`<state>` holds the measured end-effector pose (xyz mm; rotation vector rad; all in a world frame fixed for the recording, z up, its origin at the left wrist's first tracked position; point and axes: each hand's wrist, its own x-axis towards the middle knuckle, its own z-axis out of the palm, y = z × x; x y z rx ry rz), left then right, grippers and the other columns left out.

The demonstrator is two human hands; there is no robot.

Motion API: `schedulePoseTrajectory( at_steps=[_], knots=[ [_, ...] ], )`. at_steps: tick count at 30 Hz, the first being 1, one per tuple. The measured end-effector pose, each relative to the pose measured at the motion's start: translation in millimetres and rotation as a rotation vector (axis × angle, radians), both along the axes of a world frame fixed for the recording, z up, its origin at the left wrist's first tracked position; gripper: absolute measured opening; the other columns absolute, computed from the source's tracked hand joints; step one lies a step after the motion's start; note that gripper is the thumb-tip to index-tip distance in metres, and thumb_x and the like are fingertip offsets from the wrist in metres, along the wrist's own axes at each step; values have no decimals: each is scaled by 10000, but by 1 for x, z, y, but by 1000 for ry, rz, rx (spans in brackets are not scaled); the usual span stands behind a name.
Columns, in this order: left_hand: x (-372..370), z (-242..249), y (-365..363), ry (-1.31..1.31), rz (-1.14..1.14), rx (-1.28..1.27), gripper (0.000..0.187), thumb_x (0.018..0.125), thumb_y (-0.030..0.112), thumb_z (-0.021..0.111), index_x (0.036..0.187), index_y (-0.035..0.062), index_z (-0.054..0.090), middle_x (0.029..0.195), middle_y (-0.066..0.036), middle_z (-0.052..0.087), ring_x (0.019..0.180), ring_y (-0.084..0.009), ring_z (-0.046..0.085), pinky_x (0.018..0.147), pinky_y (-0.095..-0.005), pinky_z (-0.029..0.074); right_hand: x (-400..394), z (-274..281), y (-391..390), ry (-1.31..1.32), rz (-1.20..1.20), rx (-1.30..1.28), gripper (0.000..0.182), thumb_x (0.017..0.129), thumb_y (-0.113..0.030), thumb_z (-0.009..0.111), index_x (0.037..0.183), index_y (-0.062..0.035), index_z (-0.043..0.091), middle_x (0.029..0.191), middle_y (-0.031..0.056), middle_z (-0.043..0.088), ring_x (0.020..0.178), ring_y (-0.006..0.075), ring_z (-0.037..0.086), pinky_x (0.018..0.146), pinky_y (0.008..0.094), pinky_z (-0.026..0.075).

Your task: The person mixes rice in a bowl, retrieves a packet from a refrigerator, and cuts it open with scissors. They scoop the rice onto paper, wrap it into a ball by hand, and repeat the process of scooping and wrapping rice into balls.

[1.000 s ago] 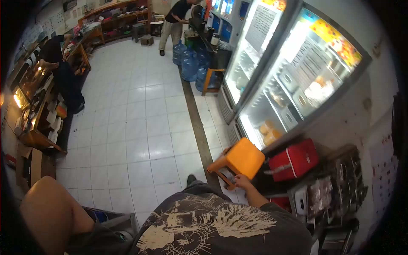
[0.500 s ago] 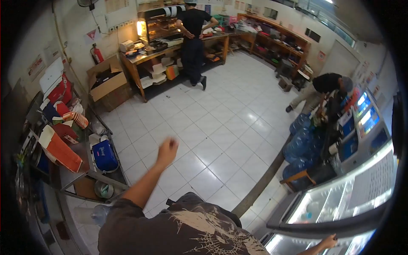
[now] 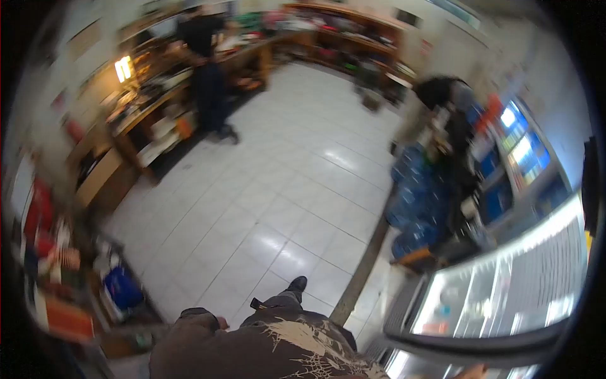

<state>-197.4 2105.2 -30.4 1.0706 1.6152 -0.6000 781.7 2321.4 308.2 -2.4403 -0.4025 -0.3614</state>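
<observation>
My left hand [image 3: 222, 323] hangs low in front of my body, mostly hidden by my sleeve [image 3: 189, 331], its fingers out of sight. At the bottom right edge, part of my right hand [image 3: 475, 372] shows against the lit glass-door fridge [image 3: 492, 284], smeared and cut off by the frame. Nothing can be seen in either hand. Below me one of my black shoes [image 3: 298, 284] is on the white tiled floor.
Large blue water bottles [image 3: 413, 202] stand along the right, where a person [image 3: 435, 95] bends over. Another person [image 3: 205, 69] stands at a wooden counter [image 3: 145, 114] on the left. A cardboard box [image 3: 107, 180] and a blue container [image 3: 123, 287] sit along the left side.
My left hand has dropped from in front of me to beside my body. My view has turned right, and the room has shifted left in it. One foot has come forward.
</observation>
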Motion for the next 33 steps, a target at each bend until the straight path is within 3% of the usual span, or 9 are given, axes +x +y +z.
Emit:
schedulePoseTrajectory(
  at_steps=[3, 5, 7, 11, 14, 22, 27, 30, 33],
  knots=[
    [-54, 0, 179, 392, 201, 537, 388, 871, 336, 591, 1042, 0, 679, 870, -217, 704, 900, -337, 698, 789, -439, 557, -50, -10, -44, -171, -155, 271, 646, 897, -592, 641, 1101, 20, 674, 1014, 256, 686, 938, 403, 660, 816, 451, 514],
    [-76, 5, 329, 189, 686, 511, 276, 965, 259, 513, 851, 49, 651, 875, -118, 673, 754, -230, 649, 577, -415, 517, -160, 10, -49, -132, -129, 442, 612, 928, -536, 642, 1138, 38, 627, 1043, 239, 674, 950, 370, 654, 822, 431, 510],
    [-36, 37, 451, -170, 937, 699, 154, 928, 168, 561, 980, 29, 604, 801, -120, 652, 681, -231, 646, 562, -355, 534, -236, 18, -65, -161, -58, 486, 594, 984, -435, 610, 1258, 87, 536, 1155, 252, 640, 1044, 331, 633, 896, 409, 493],
    [91, 69, 637, -379, 427, 768, 168, 938, 197, 606, 950, 30, 618, 764, -81, 626, 640, -203, 618, 510, -322, 489, -337, -22, -119, -123, -170, 764, 610, 1027, -361, 557, 1385, 107, 402, 1377, 263, 496, 1227, 305, 532, 1019, 386, 436],
    [224, 76, 696, -430, 122, 674, 257, 951, 277, 619, 887, 29, 639, 656, -54, 576, 599, -164, 580, 533, -322, 480, -401, -26, -141, -197, -328, 716, 706, 1046, -509, 395, 1436, 74, 314, 1424, 252, 414, 1280, 320, 467, 1052, 424, 412],
    [615, 122, 516, -946, -576, 95, 184, 973, 212, 593, 985, 32, 631, 787, -67, 623, 652, -144, 583, 600, -278, 494, -475, -106, -259, 66, -560, 1121, 663, 1008, -583, 410, 1356, -19, 374, 1262, 143, 455, 1160, 251, 469, 999, 431, 391],
    [742, 246, 337, -1354, -1205, 110, 216, 951, 230, 643, 1010, 22, 641, 835, -56, 651, 798, -156, 619, 707, -307, 506, -488, -141, -269, -144, -548, 654, 617, 973, -533, 491, 1339, -37, 448, 1246, 110, 532, 1144, 260, 504, 990, 436, 395],
    [820, 378, 265, -1908, -1530, 583, 124, 864, 148, 666, 941, 51, 670, 911, -157, 645, 858, -320, 634, 764, -410, 504, -485, -161, -268, -202, -705, 288, 387, 930, -294, 558, 1211, -38, 628, 1263, 208, 602, 1194, 431, 520, 1008, 586, 368],
    [919, 500, 227, -2168, -940, 1196, 130, 883, 49, 545, 991, 3, 602, 940, -210, 589, 919, -408, 578, 818, -501, 467, -485, -176, -273, -140, -753, 423, 392, 933, -301, 556, 1218, -39, 618, 1262, 203, 598, 1191, 422, 520, 1009, 578, 370]
  ],
)
